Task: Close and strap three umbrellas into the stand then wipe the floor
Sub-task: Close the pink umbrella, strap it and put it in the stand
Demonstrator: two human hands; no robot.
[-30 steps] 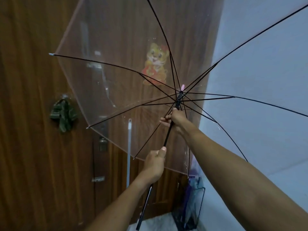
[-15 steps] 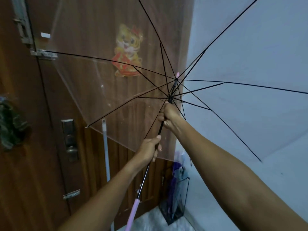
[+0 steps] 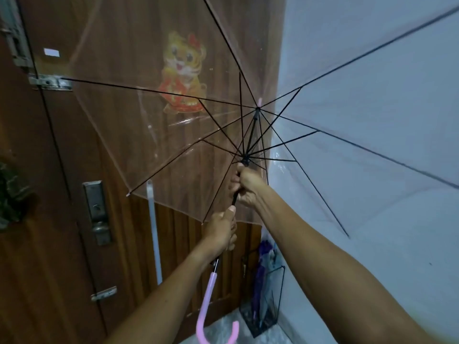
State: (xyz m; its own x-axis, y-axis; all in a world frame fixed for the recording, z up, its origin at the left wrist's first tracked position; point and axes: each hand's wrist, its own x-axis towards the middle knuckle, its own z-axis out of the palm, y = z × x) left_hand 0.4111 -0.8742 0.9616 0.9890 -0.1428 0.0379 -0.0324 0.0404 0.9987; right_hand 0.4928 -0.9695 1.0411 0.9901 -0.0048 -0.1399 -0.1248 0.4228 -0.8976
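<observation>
Head view: right hand (image 3: pixel 246 184) clamped around the umbrella (image 3: pixel 248 135) shaft just under the slider — left hand (image 3: pixel 221 232) gripping lower, nearer the pink handle (image 3: pixel 211 306); canopy spread ahead.

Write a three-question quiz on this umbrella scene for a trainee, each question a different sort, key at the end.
1. True or false: the clear umbrella is fully closed.
2. Multiple choice: where is the left hand? A) on the pink handle B) on the black shaft above the handle C) on the door
3. Fill in: the wire stand sits on the floor in the corner between the door and the ____.

Key
1. False: the ribs are still spread, and the right hand grips the shaft just below the runner.
2. B
3. wall; it already holds closed umbrellas.
</observation>
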